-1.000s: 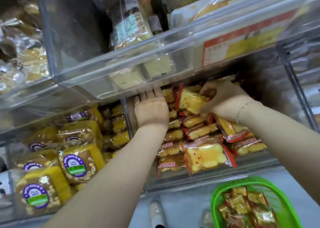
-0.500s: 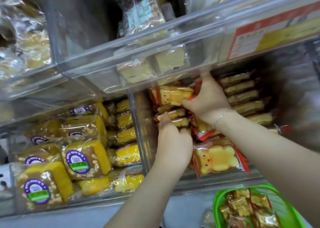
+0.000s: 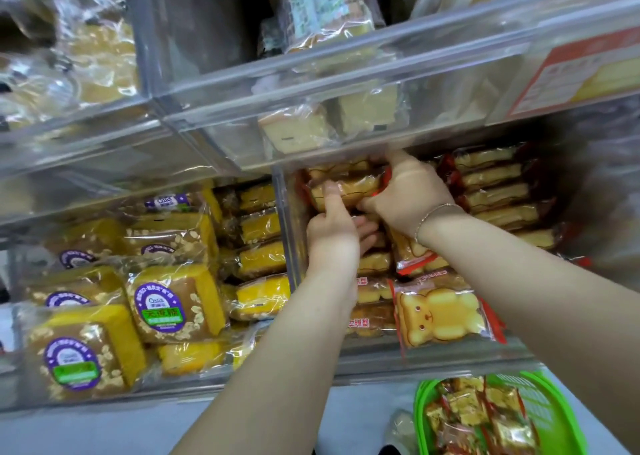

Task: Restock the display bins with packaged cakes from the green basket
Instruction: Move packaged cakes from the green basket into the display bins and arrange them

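Clear plastic shelving (image 3: 214, 132) fills most of the view, its glossy fronts catching bright overhead light. A red and yellow price label (image 3: 581, 73) is stuck on the upper tier at the right. Far left, crinkled clear wrapping (image 3: 52, 56) glints behind the plastic. Below the shelving runs a pale grey floor (image 3: 138, 430) (smooth, evenly lit), with a dark shoe tip (image 3: 389, 449) at the near edge.

Red-edged packaged cakes (image 3: 491, 191) stacked edgewise fill the clear display bin (image 3: 433, 361) (one bear-shaped, flat in front).
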The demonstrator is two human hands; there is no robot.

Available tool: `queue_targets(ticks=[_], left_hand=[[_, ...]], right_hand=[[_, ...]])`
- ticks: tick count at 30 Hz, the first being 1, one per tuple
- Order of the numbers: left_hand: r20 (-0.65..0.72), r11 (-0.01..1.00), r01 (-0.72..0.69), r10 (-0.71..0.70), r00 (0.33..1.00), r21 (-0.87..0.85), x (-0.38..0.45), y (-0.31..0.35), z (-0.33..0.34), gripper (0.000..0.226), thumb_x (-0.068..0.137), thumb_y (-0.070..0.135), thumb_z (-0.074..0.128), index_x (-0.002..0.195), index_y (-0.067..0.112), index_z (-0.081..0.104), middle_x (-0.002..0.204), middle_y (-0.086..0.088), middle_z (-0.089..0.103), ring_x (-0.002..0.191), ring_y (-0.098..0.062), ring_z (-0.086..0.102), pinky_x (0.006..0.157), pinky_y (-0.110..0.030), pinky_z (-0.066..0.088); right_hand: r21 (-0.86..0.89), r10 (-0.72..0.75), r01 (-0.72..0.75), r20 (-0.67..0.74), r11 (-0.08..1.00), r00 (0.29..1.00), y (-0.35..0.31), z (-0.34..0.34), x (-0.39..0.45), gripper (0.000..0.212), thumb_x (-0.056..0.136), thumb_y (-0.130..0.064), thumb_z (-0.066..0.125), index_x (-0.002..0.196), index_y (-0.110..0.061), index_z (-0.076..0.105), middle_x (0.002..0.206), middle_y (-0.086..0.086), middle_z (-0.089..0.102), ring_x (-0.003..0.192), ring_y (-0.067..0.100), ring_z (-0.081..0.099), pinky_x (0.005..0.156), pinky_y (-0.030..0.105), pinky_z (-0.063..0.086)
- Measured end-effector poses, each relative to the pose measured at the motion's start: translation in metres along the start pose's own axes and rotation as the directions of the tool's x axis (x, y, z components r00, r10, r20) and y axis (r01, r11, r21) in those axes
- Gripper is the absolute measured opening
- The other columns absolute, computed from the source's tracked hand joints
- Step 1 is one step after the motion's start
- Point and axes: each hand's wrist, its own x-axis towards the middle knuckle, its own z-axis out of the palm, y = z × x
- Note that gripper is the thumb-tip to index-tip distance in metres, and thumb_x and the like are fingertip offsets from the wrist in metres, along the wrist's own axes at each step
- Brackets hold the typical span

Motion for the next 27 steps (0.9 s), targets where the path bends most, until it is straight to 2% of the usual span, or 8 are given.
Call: queue_targets(ticks=[4, 7, 9, 12, 15, 18, 23, 27], left_hand=[[0.094, 0.983, 0.153, -0.143, 0.985, -0.103, 0.002, 0.009, 0.0, 0.057, 0.098, 0.054, 0.035, 0.095, 0.0, 0.053, 0.077, -0.012, 0.062, 0.059, -0.016, 0.064, 0.046, -0.022, 0.055], [0.105, 0.978, 0.194, -0.185, 0.977, -0.075, -0.001, 0.013, -0.001, 0.063, 0.095, 0.059, 0.037, 0.106, 0.0, 0.057, 0.078, -0.011, 0.066, 0.064, -0.016, 0.067, 0.047, -0.022, 0.055], [0.11, 0.977, 0.215, -0.213, 0.971, -0.009, -0.005, 0.014, -0.003, 0.068, 0.093, 0.064, 0.037, 0.109, 0.002, 0.058, 0.087, -0.009, 0.07, 0.072, -0.016, 0.068, 0.053, -0.024, 0.056], [0.124, 0.98, 0.182, -0.19, 0.974, 0.075, -0.019, 0.013, -0.008, 0.067, 0.091, 0.065, 0.041, 0.108, 0.003, 0.061, 0.098, -0.011, 0.07, 0.087, -0.015, 0.068, 0.069, -0.029, 0.056], [0.273, 0.98, 0.051, -0.104, 0.956, 0.192, -0.042, 0.01, -0.017, 0.057, 0.088, 0.066, 0.045, 0.102, 0.015, 0.065, 0.099, -0.003, 0.072, 0.096, -0.013, 0.067, 0.085, -0.031, 0.052], [0.455, 0.945, -0.104, -0.051, 0.889, 0.309, -0.061, 0.01, -0.025, 0.047, 0.084, 0.059, 0.058, 0.119, 0.028, 0.06, 0.11, 0.009, 0.068, 0.103, -0.007, 0.064, 0.092, -0.029, 0.051], [0.459, 0.876, -0.266, 0.059, 0.887, 0.401, -0.064, 0.014, -0.037, 0.028, 0.085, 0.024, 0.07, 0.105, 0.036, 0.055, 0.096, 0.006, 0.073, 0.091, -0.009, 0.069, 0.086, -0.027, 0.054], [0.484, 0.723, -0.35, 0.025, 0.875, 0.595, -0.066, 0.018, -0.044, 0.052, 0.07, 0.024, 0.083, 0.112, 0.031, 0.052, 0.103, 0.012, 0.065, 0.094, -0.003, 0.065, 0.08, -0.024, 0.055]], right_hand=[[0.099, 0.037, -0.045, 0.075, 0.994, 0.996, 0.001, -0.009, 0.0, 0.071, 0.062, -0.029, 0.083, 0.125, -0.026, 0.052, 0.125, 0.003, 0.055, 0.11, 0.019, 0.055, 0.094, 0.027, 0.044], [0.344, 0.147, -0.18, 0.121, 0.921, 0.982, 0.0, -0.028, -0.009, 0.042, 0.058, -0.029, 0.085, 0.094, -0.019, 0.066, 0.101, 0.003, 0.067, 0.091, 0.016, 0.06, 0.08, 0.027, 0.047], [0.578, 0.256, -0.327, 0.203, 0.748, 0.945, 0.004, -0.042, -0.021, 0.023, 0.058, -0.028, 0.075, 0.075, -0.015, 0.067, 0.085, 0.008, 0.068, 0.082, 0.024, 0.061, 0.077, 0.035, 0.048], [0.873, 0.383, -0.413, 0.3, 0.259, 0.874, 0.016, -0.052, -0.035, 0.003, 0.073, -0.011, 0.054, 0.073, -0.013, 0.055, 0.071, 0.007, 0.055, 0.07, 0.024, 0.054, 0.071, 0.033, 0.048], [0.905, 0.482, -0.418, 0.332, 0.08, 0.811, 0.027, -0.057, -0.048, 0.01, 0.082, -0.005, 0.055, 0.089, -0.011, 0.058, 0.081, 0.006, 0.059, 0.079, 0.022, 0.061, 0.072, 0.034, 0.053], [0.897, 0.45, -0.437, 0.364, 0.065, 0.815, 0.04, -0.057, -0.058, 0.039, 0.078, -0.009, 0.07, 0.116, -0.009, 0.061, 0.105, 0.01, 0.07, 0.097, 0.024, 0.068, 0.086, 0.039, 0.054], [0.894, 0.369, -0.428, 0.356, 0.133, 0.859, 0.047, -0.056, -0.078, 0.055, 0.064, -0.021, 0.079, 0.114, -0.007, 0.063, 0.099, 0.01, 0.074, 0.09, 0.021, 0.071, 0.073, 0.032, 0.056], [0.832, 0.203, -0.343, 0.281, 0.435, 0.938, 0.041, -0.06, -0.087, 0.062, 0.046, -0.03, 0.085, 0.102, -0.009, 0.071, 0.094, 0.011, 0.074, 0.087, 0.022, 0.071, 0.067, 0.03, 0.056]])
